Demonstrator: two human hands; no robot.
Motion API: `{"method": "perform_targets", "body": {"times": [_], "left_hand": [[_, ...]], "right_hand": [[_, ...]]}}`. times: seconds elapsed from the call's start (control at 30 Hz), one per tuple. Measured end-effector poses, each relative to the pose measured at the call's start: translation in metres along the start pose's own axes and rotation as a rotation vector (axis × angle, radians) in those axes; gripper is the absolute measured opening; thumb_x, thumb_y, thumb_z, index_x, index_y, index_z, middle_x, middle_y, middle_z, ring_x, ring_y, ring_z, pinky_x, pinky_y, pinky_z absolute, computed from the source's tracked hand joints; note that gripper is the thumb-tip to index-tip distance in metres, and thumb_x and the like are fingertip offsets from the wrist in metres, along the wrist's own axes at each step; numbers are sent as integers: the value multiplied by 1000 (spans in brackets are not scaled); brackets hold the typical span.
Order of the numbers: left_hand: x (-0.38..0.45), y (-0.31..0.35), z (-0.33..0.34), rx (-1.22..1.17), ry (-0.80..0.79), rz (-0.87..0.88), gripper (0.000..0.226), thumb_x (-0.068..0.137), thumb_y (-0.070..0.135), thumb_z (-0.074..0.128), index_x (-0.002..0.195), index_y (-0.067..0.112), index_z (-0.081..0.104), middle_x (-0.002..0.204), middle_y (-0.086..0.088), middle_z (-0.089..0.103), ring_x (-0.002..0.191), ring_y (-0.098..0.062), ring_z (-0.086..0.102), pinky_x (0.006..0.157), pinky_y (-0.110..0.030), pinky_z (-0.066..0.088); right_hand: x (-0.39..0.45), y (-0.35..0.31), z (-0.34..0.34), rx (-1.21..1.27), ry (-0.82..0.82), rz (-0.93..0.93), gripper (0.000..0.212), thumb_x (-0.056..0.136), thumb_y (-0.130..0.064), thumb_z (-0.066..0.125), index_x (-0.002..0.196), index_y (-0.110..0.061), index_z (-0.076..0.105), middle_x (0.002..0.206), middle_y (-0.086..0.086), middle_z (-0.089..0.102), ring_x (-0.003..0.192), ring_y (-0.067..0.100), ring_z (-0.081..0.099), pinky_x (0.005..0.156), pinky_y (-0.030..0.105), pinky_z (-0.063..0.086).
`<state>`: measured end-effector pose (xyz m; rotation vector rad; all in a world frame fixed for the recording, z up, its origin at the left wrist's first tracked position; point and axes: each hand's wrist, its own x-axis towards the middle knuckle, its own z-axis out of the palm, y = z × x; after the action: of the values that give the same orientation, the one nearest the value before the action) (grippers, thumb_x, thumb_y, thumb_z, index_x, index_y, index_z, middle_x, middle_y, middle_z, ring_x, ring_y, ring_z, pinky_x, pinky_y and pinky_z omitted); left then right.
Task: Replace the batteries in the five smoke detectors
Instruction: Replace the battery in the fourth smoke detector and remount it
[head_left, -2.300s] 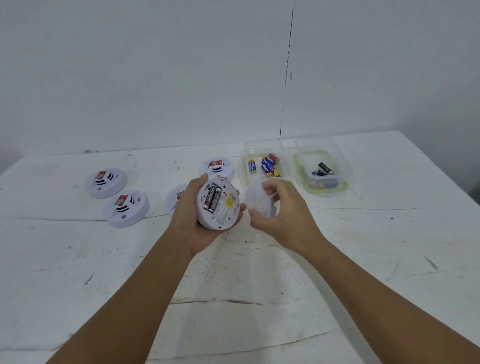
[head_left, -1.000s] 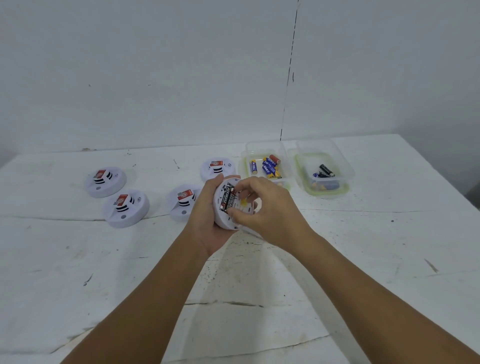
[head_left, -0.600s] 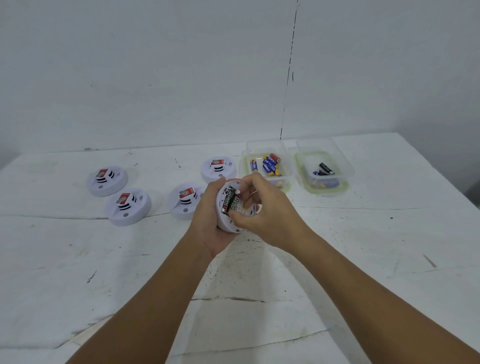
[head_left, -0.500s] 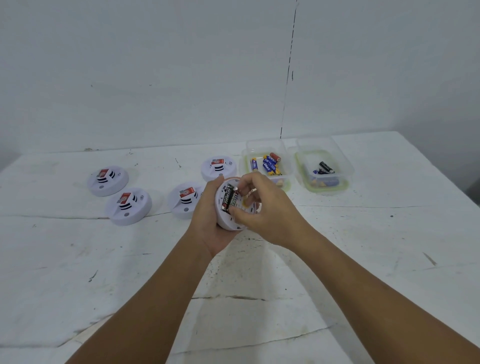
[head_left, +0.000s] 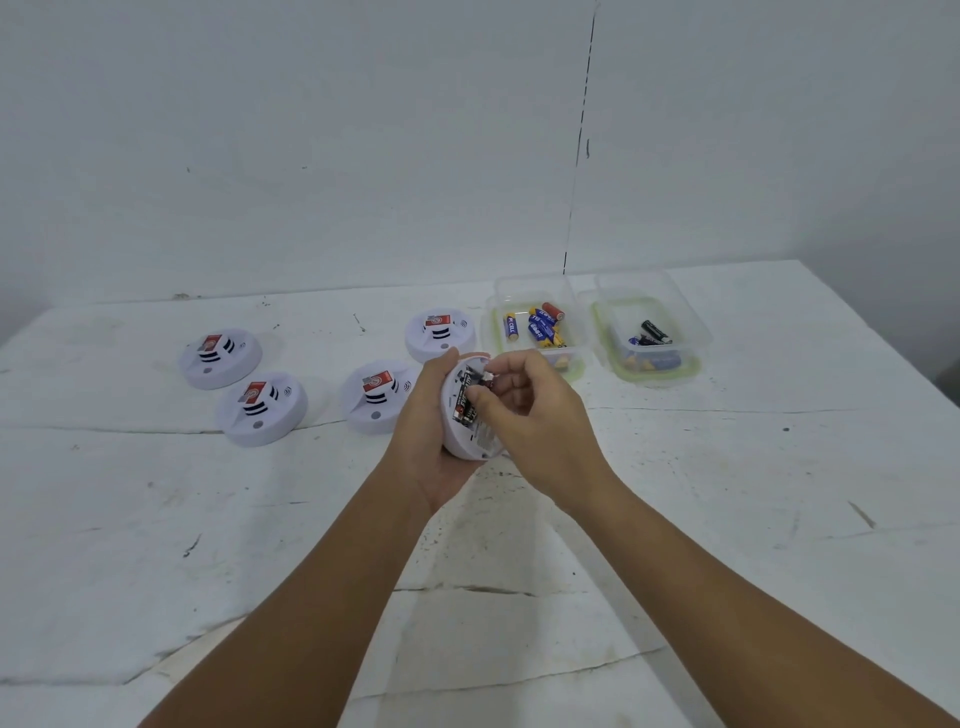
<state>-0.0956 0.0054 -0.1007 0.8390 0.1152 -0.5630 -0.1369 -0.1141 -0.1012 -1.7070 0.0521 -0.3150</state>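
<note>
Four smoke detectors (head_left: 220, 357) sit closed on the desk (head_left: 156, 519) (apparently untouched). The left hand (head_left: 423, 431) cups the opened detector (head_left: 467, 410); the right hand (head_left: 524, 410) has its fingers (head_left: 480, 397) pinched on an old battery (head_left: 464, 402). Both battery tubs (head_left: 537, 325) wait beyond: early stage.

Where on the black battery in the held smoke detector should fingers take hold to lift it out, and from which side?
Probably at its far end, from the open back. The black battery lies lengthwise in the smoke detector, which the left hand tilts toward the right hand. Its sides look recessed, so a thumb-and-forefinger pinch at an end, as the right hand seems to attempt, suits it.
</note>
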Motion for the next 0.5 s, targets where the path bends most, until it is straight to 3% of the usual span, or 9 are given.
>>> {"method": "perform_targets", "body": {"times": [0.1, 0.3, 0.4, 0.5], "left_hand": [[0, 2, -2, -5, 14, 2, 42, 103, 47, 51, 108, 12, 73, 98, -13, 76, 86, -26, 76, 70, -36, 61], [-1, 7, -5, -4, 22, -3, 41, 101, 48, 51, 105, 18, 78, 102, -11, 73, 89, -26, 68, 91, -42, 50], [-1, 9, -4, 5, 32, 8, 39, 99, 48, 55, 111, 17, 75, 106, -11, 72, 93, -26, 68, 90, -41, 50], [1, 9, -4, 7, 36, 13, 37, 98, 47, 58, 114, 17, 73, 109, -9, 71, 97, -25, 67, 90, -40, 51]], "right_hand": [[-2, -1, 2, 128, -6, 17, 19, 94, -15, 76, 106, -19, 62, 87, -11, 68, 83, 8, 67, 80, 32, 58], [8, -11, -4, 154, 127, 58, 18, 102, -12, 58, 110, -28, 63, 86, -18, 66, 79, 13, 65, 80, 40, 59], [9, -14, -4, 82, -3, 108, 20, 104, -14, 51, 108, -29, 64, 89, -7, 64, 74, 13, 55, 67, 31, 50], [5, -15, 1, -12, -93, 127, 24, 105, -16, 47, 104, -30, 66, 93, -7, 71, 80, 10, 64, 68, 30, 51]]}}
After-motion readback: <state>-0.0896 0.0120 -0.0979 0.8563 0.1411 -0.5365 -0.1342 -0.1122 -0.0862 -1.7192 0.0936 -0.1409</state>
